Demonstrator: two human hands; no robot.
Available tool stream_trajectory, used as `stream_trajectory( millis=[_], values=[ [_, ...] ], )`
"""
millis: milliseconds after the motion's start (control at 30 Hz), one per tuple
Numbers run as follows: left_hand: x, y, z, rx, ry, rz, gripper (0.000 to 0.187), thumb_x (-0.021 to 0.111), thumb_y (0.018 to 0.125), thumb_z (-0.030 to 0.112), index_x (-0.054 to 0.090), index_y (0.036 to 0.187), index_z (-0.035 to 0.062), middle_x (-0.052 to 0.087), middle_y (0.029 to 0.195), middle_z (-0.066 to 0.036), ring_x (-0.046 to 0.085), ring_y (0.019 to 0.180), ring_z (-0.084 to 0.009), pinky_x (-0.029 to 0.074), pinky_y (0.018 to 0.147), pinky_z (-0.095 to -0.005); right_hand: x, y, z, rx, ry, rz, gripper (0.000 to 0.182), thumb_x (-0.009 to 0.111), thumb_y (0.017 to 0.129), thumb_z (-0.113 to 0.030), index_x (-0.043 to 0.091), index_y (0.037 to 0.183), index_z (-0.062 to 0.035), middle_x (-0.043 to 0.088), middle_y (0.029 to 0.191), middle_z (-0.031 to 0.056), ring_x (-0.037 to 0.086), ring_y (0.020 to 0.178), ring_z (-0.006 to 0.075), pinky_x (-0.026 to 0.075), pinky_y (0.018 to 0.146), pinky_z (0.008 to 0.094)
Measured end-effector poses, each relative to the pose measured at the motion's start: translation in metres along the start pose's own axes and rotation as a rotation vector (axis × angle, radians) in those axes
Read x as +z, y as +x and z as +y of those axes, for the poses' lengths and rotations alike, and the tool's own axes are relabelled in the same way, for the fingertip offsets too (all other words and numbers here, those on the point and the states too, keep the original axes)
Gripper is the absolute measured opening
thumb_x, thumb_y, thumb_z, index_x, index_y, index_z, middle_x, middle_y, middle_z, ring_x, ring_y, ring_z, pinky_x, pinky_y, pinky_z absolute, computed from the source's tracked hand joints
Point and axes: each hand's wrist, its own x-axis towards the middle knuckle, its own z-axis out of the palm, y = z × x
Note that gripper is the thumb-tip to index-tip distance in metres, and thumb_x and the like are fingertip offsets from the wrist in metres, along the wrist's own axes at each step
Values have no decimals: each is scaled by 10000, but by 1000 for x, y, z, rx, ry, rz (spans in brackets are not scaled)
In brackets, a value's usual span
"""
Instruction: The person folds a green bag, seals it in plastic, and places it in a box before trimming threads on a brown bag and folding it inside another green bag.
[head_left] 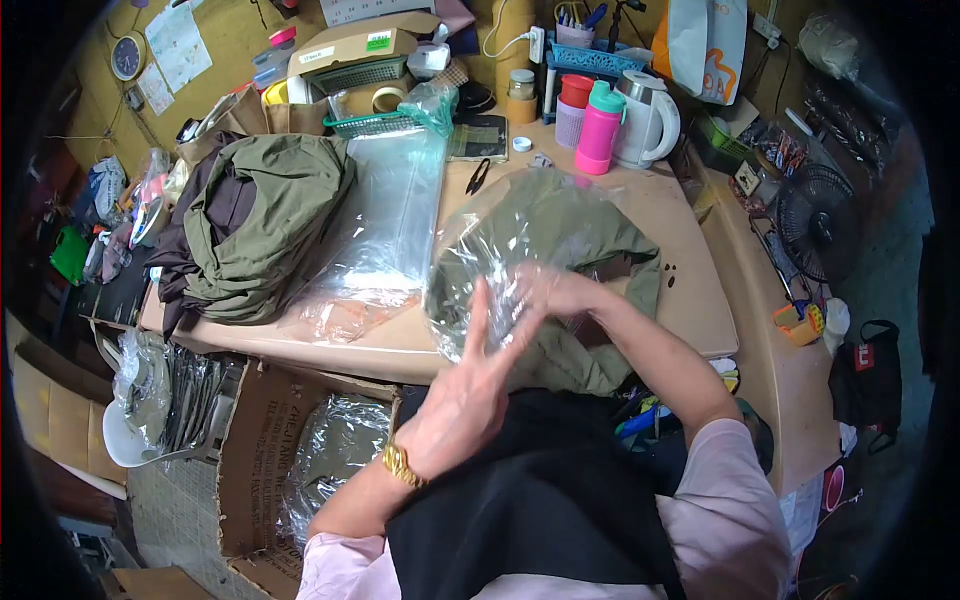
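On the table, a clear plastic bag (470, 240) lies over an olive-green garment (600, 235), whose fabric extends right of the bag and down the table's front edge. My left hand (465, 395), with a gold watch on its wrist, is at the bag's near edge, two fingers spread apart against the plastic. My right hand (555, 292) reaches in from the right over the bag and garment; its fingers are blurred and partly behind shiny plastic. Left of them lie a stack of flat clear bags (395, 200) and a pile of olive and dark garments (265, 210).
A pink bottle (597, 135) and a kettle (648, 120) stand at the back. Black snips (479, 177) lie behind the bag. Below the table's left part, a cardboard box (245, 450) holds bagged garments. A fan (815, 215) stands at the right.
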Motion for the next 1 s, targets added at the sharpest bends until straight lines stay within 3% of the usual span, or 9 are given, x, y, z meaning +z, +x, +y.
stream_trajectory(
  millis=[67, 133, 300, 400, 600, 800, 867, 900, 1000],
  values=[
    [-1, -10, 5, -58, -15, -341, 908, 533, 745, -113, 284, 1529, 272, 85, 1530, -373, 646, 841, -481, 566, 743, -452, 3, 12, 30, 158, 239, -96, 517, 641, 866, -245, 501, 1293, 12, 516, 1312, 229, 492, 1204, 356, 383, 1030, 486],
    [-3, -15, 9, -55, -19, -432, 778, 587, 819, -23, 356, 1498, 278, 107, 1531, -365, 657, 768, -457, 571, 736, -458, 20, 17, 45, 167, -865, 510, 725, 671, 838, -436, 435, 1397, -40, 331, 1485, 248, 323, 1364, 414, 327, 1060, 587],
    [-70, 5, 5, 81, 139, -459, 349, 647, 904, 227, 632, 1228, 98, 590, 1277, -192, 692, 862, -351, 558, 767, -422, 36, 23, 41, 330, -678, -99, 799, 573, 877, -565, 368, 1459, -57, 228, 1530, 278, 185, 1421, 477, 178, 1097, 692],
    [-88, 73, -21, 142, 93, -116, 355, 622, 920, 326, 668, 1166, 73, 667, 1012, -262, 664, 901, -393, 535, 746, -442, 30, 32, 40, 272, -667, 52, 791, 541, 874, -625, 415, 1450, -97, 242, 1534, 295, 199, 1424, 495, 90, 1098, 718],
    [43, 224, -82, -25, 289, -287, 762, 528, 894, 635, 530, 1351, 25, 550, 1340, -245, 508, 1275, -363, 378, 1088, -401, 87, 34, 73, 22, -863, 257, 814, 455, 832, -746, 376, 1496, -283, 245, 1542, 279, 150, 1425, 526, 42, 1058, 760],
    [119, 239, -104, 103, 248, -446, 376, 665, 867, 400, 723, 1026, 64, 704, 924, -195, 680, 891, -341, 525, 827, -430, 66, 25, 51, -9, -446, 138, 813, 485, 832, -708, 420, 1439, -172, 403, 1496, 110, 322, 1397, 285, 160, 1165, 549],
    [124, 235, -89, 85, 36, -17, 207, 692, 838, 266, 734, 854, 64, 683, 742, -158, 666, 732, -346, 531, 691, -438, 68, 32, 59, -558, -1182, 499, 775, 486, 844, -674, 417, 1432, -175, 420, 1484, 102, 350, 1378, 259, 127, 1183, 549],
    [124, 236, -79, 197, 9, 70, 212, 626, 882, 256, 740, 868, 78, 697, 823, -163, 672, 772, -378, 552, 691, -440, 81, 38, 78, -455, -1280, 295, 817, 461, 869, -635, 274, 1539, -208, 98, 1611, 203, 82, 1449, 506, 80, 1152, 648],
    [119, 235, -21, 343, -13, 117, 215, 625, 868, 249, 728, 811, 68, 686, 761, -165, 673, 751, -357, 545, 708, -454, 66, 46, 98, -239, -871, 176, 797, 480, 863, -662, 313, 1525, -251, 67, 1610, 216, 59, 1456, 500, 66, 1128, 693]
  ],
)
